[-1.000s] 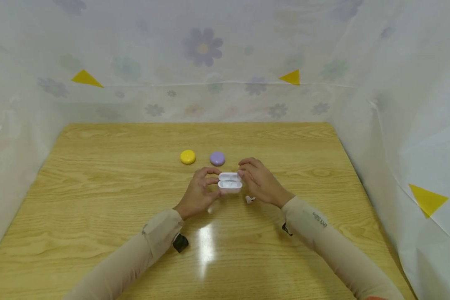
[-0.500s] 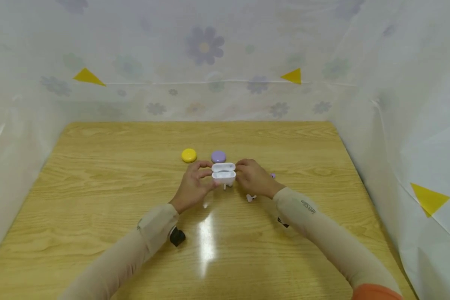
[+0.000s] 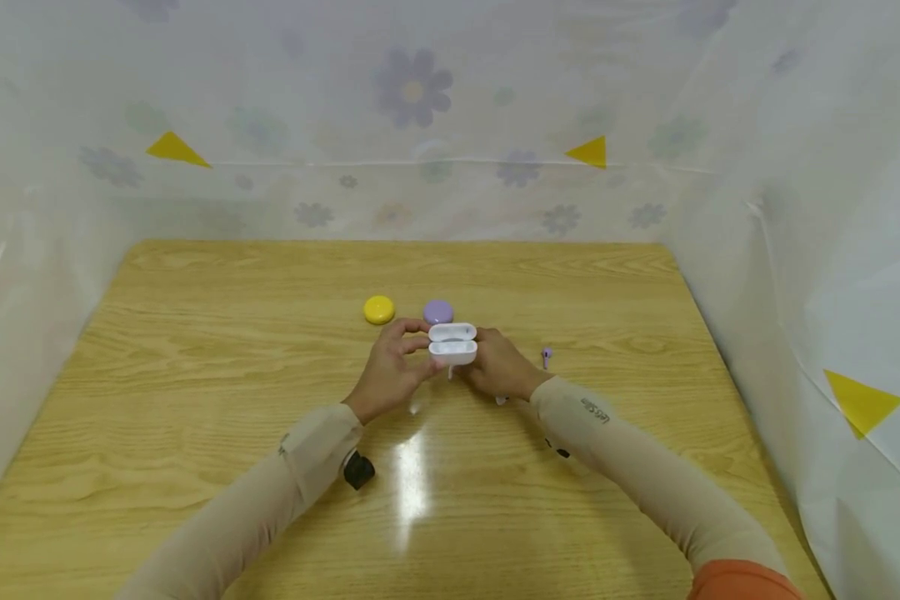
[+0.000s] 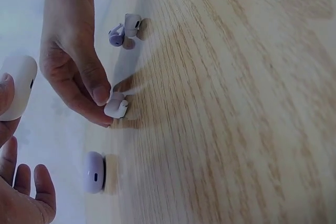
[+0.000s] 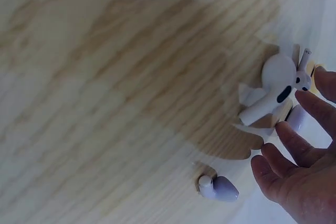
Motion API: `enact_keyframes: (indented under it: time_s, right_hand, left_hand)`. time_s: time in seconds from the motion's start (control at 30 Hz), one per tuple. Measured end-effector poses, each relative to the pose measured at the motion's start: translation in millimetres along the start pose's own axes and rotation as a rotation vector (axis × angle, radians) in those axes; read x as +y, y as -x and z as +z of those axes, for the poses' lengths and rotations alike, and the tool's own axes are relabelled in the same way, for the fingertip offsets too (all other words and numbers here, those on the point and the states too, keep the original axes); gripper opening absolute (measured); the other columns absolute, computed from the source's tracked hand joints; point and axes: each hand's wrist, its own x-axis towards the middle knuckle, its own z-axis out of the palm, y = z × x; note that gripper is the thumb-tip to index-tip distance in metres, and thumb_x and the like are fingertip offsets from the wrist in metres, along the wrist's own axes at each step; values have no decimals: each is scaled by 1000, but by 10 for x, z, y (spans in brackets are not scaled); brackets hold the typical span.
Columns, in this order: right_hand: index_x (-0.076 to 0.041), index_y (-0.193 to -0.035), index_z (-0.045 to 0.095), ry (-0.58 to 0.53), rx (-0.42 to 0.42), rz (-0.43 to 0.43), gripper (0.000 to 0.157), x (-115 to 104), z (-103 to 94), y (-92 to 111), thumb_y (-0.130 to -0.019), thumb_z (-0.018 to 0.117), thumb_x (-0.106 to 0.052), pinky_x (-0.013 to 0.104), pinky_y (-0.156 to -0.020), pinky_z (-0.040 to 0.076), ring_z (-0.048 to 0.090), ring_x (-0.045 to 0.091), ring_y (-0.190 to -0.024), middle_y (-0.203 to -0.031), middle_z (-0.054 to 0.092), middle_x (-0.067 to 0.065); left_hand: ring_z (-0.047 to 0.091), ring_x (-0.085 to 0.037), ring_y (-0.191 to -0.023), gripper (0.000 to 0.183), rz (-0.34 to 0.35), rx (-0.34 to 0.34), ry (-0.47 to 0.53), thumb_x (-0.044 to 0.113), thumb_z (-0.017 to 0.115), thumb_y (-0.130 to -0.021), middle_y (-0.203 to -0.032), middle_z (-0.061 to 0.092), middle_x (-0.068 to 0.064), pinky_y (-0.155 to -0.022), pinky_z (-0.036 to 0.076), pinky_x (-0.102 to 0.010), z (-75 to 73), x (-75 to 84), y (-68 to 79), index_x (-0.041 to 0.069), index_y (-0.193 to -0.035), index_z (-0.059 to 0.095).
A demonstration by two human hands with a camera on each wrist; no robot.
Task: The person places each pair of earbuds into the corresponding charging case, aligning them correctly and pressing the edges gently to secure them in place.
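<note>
My left hand (image 3: 387, 371) holds a white earbud case (image 3: 453, 343) with its lid raised, above the table. In the left wrist view, part of that case (image 4: 20, 86) shows at the edge. Below and beside it, thumb and index finger of my right hand (image 4: 68, 59) close around a white earbud (image 4: 116, 105) at the tabletop. The head view shows only its stem (image 3: 451, 372) under the case. A second white earbud (image 5: 274, 85) lies by the right hand, largely covered by it in the head view. A purple earbud (image 3: 547, 358) lies farther right.
A round yellow case (image 3: 378, 310) and a round purple case (image 3: 438, 312) lie shut behind the hands on the wood-grain table (image 3: 232, 333). White flower-patterned sheeting (image 3: 412, 192) encloses the table's back and sides.
The left hand has carried the opened white case slightly up and left. The right hand has left the case's right side and moved down and left to the white earbud, uncovering the purple earbud.
</note>
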Motion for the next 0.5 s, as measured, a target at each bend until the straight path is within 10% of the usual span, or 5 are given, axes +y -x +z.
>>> enact_keyframes:
  time_s: [0.5]
  right_hand:
    - [-6,-100,73,118,6,6,17,-12,12,25,-85,69,-14,48,-98,47,64,31,-105,-105,73,13]
  left_hand:
    - [49,-31,-117,23,-44,17,-2,10,77,-78,-119,58,-16,-94,44,-43,-36,-80,-32,-1,-98,73]
